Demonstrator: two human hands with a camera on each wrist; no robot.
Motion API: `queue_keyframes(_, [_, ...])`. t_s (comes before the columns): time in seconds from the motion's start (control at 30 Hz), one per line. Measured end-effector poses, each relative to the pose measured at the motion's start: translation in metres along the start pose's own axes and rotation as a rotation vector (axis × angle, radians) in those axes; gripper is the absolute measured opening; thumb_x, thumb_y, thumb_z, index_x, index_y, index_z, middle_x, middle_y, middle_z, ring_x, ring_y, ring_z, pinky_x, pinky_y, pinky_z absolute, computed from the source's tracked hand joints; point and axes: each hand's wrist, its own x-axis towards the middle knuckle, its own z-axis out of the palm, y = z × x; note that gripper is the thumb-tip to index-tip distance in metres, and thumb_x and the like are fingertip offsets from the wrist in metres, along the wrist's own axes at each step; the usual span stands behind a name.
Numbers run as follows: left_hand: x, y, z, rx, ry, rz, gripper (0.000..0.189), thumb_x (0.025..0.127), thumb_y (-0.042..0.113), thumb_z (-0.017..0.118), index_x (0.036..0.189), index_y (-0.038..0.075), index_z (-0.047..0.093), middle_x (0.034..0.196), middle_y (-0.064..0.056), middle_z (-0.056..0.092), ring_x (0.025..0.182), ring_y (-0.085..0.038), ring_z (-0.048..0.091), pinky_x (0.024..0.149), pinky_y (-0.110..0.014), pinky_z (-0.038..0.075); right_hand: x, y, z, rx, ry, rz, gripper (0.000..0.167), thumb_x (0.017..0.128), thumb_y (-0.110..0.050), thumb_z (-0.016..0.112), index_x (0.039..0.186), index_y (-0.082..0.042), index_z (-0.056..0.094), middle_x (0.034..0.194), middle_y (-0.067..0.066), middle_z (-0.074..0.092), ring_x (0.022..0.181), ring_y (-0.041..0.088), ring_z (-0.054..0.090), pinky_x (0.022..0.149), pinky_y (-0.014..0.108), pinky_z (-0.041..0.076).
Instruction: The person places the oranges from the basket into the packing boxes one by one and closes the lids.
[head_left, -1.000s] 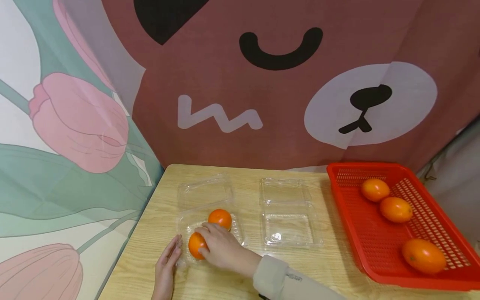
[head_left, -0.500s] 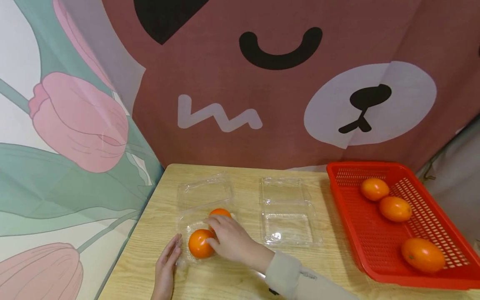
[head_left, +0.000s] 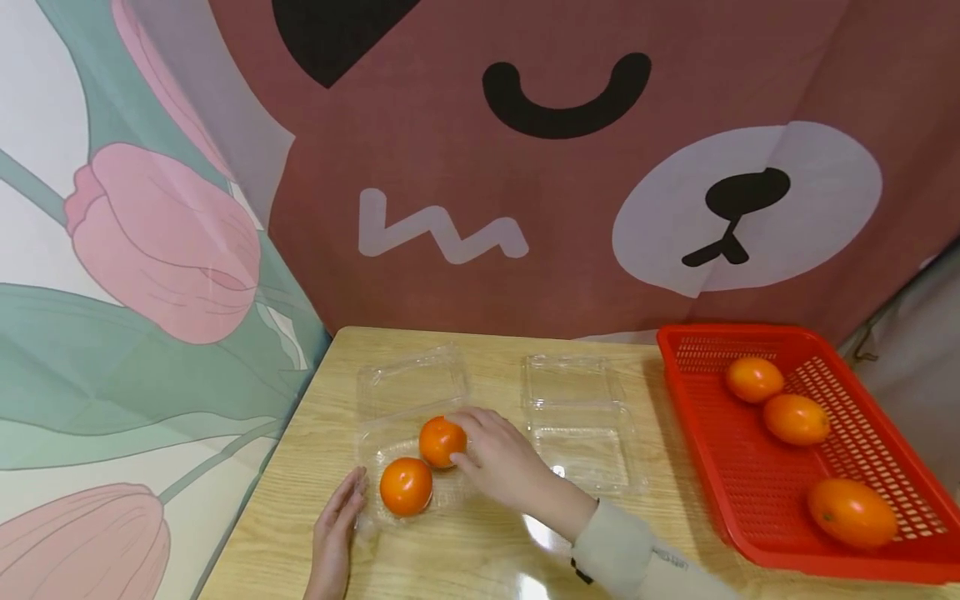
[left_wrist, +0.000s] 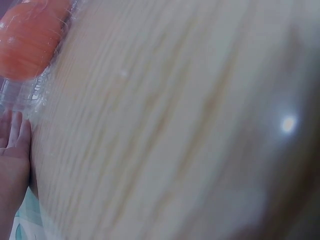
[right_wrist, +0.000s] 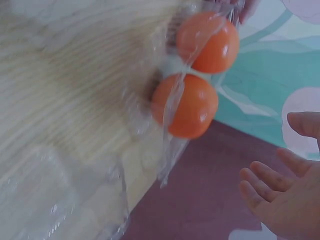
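"What's changed?"
"The right grip (head_left: 501, 458) has slid rightward off the near orange fruit (head_left: 406, 486). It's relaxed, holding nothing, just beside the far orange fruit (head_left: 439, 442)."
"So those 2 are placed?"
"Seems so: both sit left of that grip, in the clear clamshell box (head_left: 397, 433)."
"And the left grip (head_left: 335, 529)?"
"Straight-fingered at the box's left edge, grasping nothing."
"Anything in the way?"
"Across the desk (head_left: 472, 550), a second clamshell box (head_left: 577, 458) lies between the right grip and the red basket (head_left: 723, 492) with its 3 orange fruit (head_left: 797, 419)."
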Motion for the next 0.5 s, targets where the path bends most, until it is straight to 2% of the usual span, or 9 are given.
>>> queue_keyframes(0.23, [0.000,0.001,0.000,0.009,0.003,-0.016,0.055,0.105,0.024,0.050,0.150,-0.005,0.035,0.138,0.016,0.054,0.122,0.006,0.051,0.100,-0.007,0.037,-0.010,0.017,-0.023,0.022,0.048,0.038,0.052,0.095,-0.024,0.069,0.142,-0.011,0.051,0.146,0.011,0.048,0.134,0.030,0.044,0.112,0.051,0.036])
queue_keyframes(0.5, [0.000,0.000,0.000,0.010,0.012,-0.022,0.054,0.105,0.023,0.051,0.150,-0.004,0.035,0.142,0.011,0.052,0.122,0.006,0.051,0.100,-0.008,0.037,-0.016,0.037,-0.047,-0.003,0.116,0.101,0.053,0.092,-0.021,0.072,0.140,-0.009,0.052,0.144,0.013,0.050,0.134,0.034,0.045,0.110,0.053,0.038])
